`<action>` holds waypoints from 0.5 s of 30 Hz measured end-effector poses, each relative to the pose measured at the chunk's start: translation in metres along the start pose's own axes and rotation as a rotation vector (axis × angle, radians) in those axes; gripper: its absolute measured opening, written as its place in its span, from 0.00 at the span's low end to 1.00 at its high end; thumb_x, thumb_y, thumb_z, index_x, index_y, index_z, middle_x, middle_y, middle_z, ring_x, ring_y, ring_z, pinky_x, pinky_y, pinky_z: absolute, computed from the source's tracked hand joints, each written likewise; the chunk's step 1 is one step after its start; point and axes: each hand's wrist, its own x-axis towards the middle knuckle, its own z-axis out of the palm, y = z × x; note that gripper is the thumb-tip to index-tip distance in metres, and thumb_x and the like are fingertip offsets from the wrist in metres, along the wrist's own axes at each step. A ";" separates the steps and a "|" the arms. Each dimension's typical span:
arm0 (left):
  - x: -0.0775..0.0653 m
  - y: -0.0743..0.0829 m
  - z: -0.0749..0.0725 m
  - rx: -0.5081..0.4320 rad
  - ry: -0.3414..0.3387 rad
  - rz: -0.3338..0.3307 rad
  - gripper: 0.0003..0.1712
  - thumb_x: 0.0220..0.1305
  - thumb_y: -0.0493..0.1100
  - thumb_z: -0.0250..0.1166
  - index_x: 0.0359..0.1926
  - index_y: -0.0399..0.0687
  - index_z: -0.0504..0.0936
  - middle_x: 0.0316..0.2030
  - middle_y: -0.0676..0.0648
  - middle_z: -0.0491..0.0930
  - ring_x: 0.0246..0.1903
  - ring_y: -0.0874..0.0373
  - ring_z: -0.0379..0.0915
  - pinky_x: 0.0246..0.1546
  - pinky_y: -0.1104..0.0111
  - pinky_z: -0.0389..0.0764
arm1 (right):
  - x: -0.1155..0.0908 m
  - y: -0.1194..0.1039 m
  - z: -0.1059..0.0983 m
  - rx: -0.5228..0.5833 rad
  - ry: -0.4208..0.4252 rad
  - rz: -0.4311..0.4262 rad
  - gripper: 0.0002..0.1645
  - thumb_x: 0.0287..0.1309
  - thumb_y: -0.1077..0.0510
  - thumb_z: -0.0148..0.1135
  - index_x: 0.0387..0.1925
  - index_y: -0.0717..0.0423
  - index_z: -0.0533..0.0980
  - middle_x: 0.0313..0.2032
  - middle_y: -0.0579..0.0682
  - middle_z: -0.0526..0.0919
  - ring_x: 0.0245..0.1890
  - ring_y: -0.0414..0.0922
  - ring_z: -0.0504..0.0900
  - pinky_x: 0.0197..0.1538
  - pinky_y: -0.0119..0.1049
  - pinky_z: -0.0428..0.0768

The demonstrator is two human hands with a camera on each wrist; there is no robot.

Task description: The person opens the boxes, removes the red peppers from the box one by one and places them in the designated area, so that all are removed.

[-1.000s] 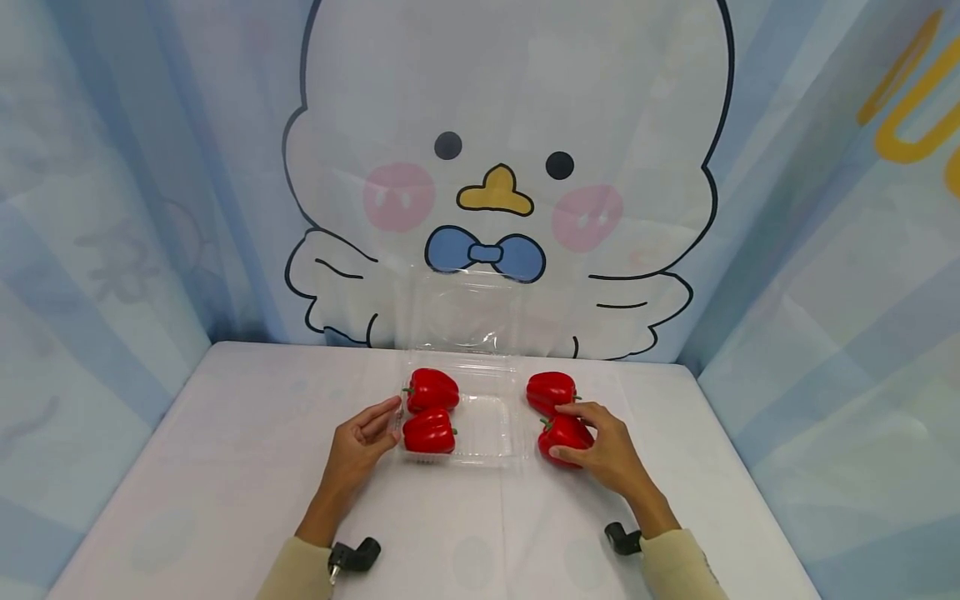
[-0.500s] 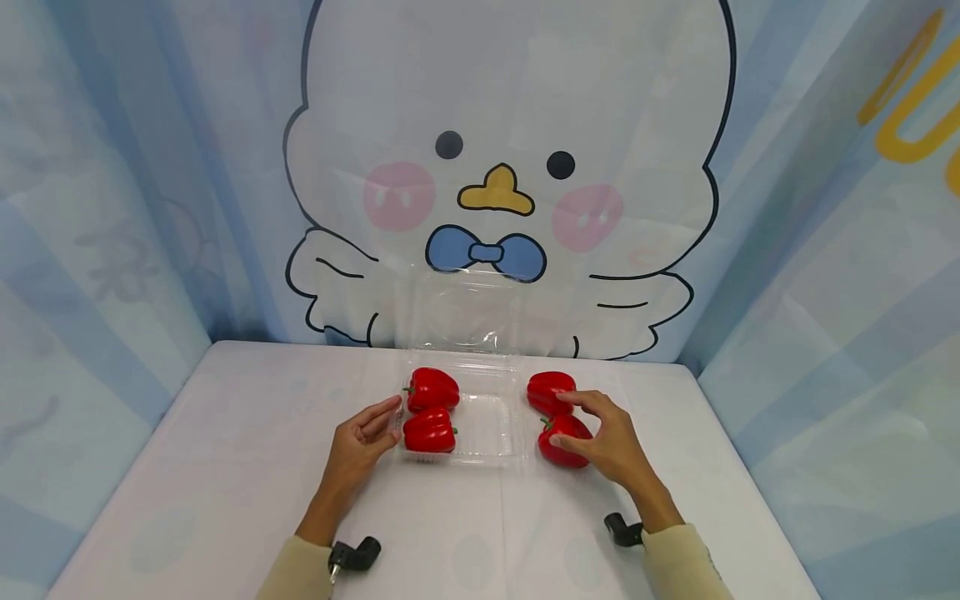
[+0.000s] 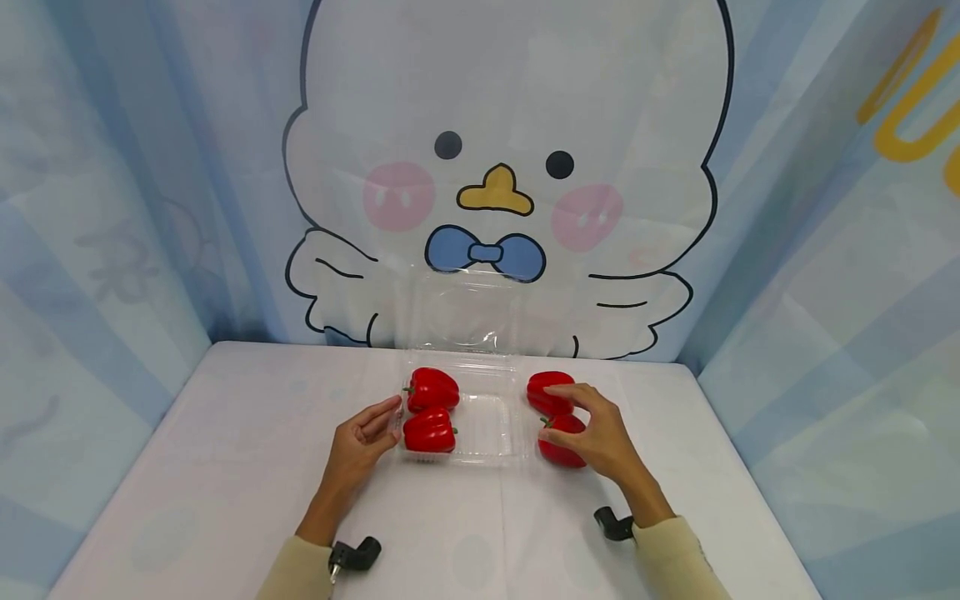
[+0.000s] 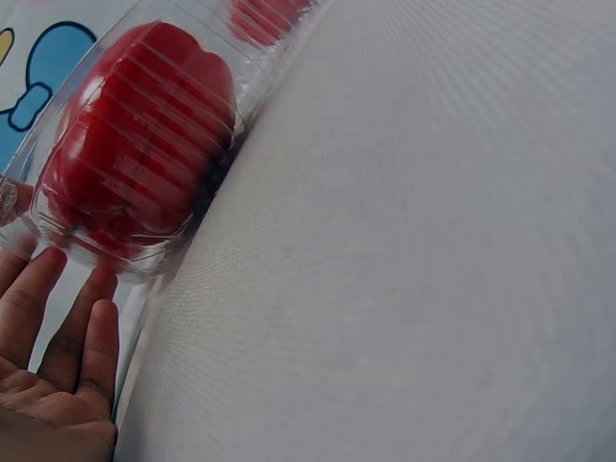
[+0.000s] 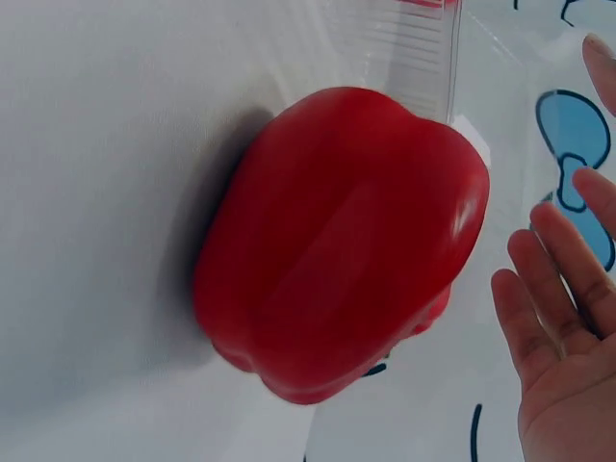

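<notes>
A clear plastic clamshell box [image 3: 487, 457] stands on the table with its lid [image 3: 465, 312] raised at the back. Inside, along its left side, lie two red bell peppers [image 3: 432, 390], one behind the other. My left hand [image 3: 358, 442] touches the box's left wall with extended fingers [image 4: 96, 327]. To the right of the box, two more peppers rest on the cloth, a far one [image 3: 542, 392] and a near one [image 3: 561, 454]. Over this pair is my right hand [image 3: 607, 437], thumb and fingers spread apart and holding nothing. In the right wrist view the near pepper [image 5: 337, 241] shows apart from the hand.
A white cloth covers the table [image 3: 247, 467], and a printed curtain [image 3: 495, 108] with a cartoon bird rises behind its back edge. Black wrist cameras [image 3: 356, 554] stick out inward from both sleeves.
My right hand has come off the near pepper, its fingers rising and shifting slightly left and away from me. The peppers stay where they were, and the left hand keeps still.
</notes>
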 end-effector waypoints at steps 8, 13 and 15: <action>0.000 0.000 0.000 -0.006 -0.015 0.008 0.31 0.72 0.32 0.67 0.74 0.43 0.75 0.73 0.43 0.76 0.74 0.48 0.71 0.60 0.81 0.79 | 0.004 -0.009 0.010 0.018 -0.021 -0.016 0.43 0.48 0.51 0.87 0.67 0.42 0.79 0.65 0.50 0.82 0.69 0.56 0.76 0.60 0.57 0.88; -0.001 0.001 0.000 -0.005 -0.010 0.014 0.31 0.72 0.32 0.67 0.73 0.43 0.75 0.73 0.43 0.76 0.74 0.46 0.71 0.59 0.81 0.79 | 0.005 -0.015 0.018 0.022 -0.029 -0.034 0.43 0.48 0.49 0.86 0.67 0.43 0.79 0.65 0.49 0.82 0.70 0.55 0.76 0.62 0.58 0.86; -0.001 0.001 0.000 -0.004 -0.007 0.012 0.31 0.71 0.31 0.67 0.73 0.43 0.75 0.73 0.43 0.76 0.74 0.47 0.71 0.59 0.82 0.79 | 0.006 -0.017 0.021 0.022 -0.030 -0.045 0.42 0.48 0.49 0.86 0.66 0.42 0.80 0.65 0.49 0.82 0.70 0.55 0.76 0.65 0.59 0.85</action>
